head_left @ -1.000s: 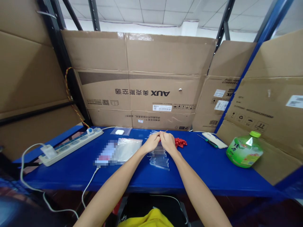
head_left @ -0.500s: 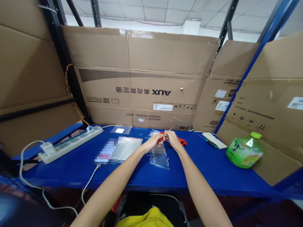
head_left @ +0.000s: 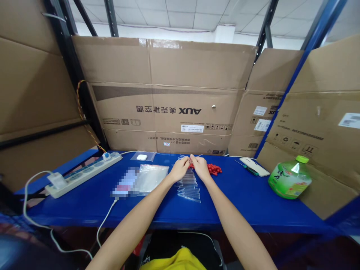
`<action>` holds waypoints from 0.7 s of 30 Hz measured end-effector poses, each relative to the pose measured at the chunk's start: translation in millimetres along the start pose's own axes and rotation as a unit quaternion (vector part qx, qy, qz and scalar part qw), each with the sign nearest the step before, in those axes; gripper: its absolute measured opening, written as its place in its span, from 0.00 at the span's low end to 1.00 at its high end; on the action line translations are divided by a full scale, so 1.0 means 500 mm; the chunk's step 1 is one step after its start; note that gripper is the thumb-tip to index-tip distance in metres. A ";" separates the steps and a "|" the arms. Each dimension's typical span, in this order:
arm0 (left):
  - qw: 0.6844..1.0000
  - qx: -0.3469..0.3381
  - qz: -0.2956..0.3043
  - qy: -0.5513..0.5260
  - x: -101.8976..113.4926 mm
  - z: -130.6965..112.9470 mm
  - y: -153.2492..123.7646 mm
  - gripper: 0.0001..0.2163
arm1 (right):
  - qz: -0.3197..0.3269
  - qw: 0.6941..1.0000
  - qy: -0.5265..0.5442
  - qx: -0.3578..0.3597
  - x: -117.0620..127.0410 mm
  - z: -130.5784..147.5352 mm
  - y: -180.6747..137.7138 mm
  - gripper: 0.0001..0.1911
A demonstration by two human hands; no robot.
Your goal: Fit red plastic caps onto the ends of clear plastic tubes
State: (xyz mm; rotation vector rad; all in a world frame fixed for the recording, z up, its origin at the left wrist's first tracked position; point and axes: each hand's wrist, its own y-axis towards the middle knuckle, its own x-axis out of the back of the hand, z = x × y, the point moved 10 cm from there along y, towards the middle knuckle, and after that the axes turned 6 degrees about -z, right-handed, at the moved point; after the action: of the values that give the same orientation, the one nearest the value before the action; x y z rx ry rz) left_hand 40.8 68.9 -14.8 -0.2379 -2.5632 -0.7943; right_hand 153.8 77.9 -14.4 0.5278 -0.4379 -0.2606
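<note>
With my left hand pinched shut on a red cap and my right hand on a thin clear tube, a misaligned push could scatter the tube row beneath.

Left hand and right hand pinch together.

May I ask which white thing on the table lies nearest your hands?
The small white case left of the left hand; the power strip and flat white device lie farther off.
</note>
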 end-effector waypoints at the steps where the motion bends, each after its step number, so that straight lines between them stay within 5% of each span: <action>1: 1.000 0.004 0.005 0.008 -0.002 0.001 -0.001 0.12 | 0.005 1.000 -0.009 0.005 -0.004 0.000 -0.001 0.33; 10: 0.998 0.016 0.010 -0.061 -0.016 -0.001 0.006 0.15 | 0.043 0.997 -0.045 0.035 -0.029 0.004 -0.003 0.29; 16: 0.987 0.066 -0.030 -0.146 -0.008 0.016 0.005 0.07 | 0.031 0.999 -0.001 0.035 -0.016 0.010 0.003 0.29; 21: 0.946 0.136 0.074 -0.285 -0.043 0.005 -0.009 0.09 | 0.052 0.996 0.075 0.003 0.005 0.007 0.006 0.26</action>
State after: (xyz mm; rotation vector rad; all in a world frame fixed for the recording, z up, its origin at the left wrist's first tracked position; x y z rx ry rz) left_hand 57.8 65.7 -28.7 -0.6434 -3.1000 -0.3322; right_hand 154.7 77.9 -9.4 0.5247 -0.3185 -0.1175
